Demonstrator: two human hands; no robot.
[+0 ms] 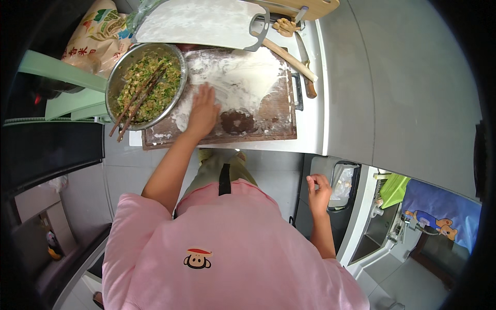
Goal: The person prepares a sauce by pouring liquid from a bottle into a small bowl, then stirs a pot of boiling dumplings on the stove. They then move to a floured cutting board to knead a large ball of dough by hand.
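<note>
My left hand lies palm down over the floured wooden cutting board, its fingers stretched away from me and nothing seen in it. Just left of it stands a steel bowl of chopped green and tan filling, with brown chopsticks laid across the bowl and over its near rim. White flour coats much of the board. Away from the counter, low on the right, I hold my right hand in the air with curled fingers; whether it holds something small cannot be told.
A floured white board lies behind the bowl, by a wooden rolling pin. A knife with a wooden handle and ginger root are at the counter's right. A printed sack stands back left; a lined bin is at the lower right.
</note>
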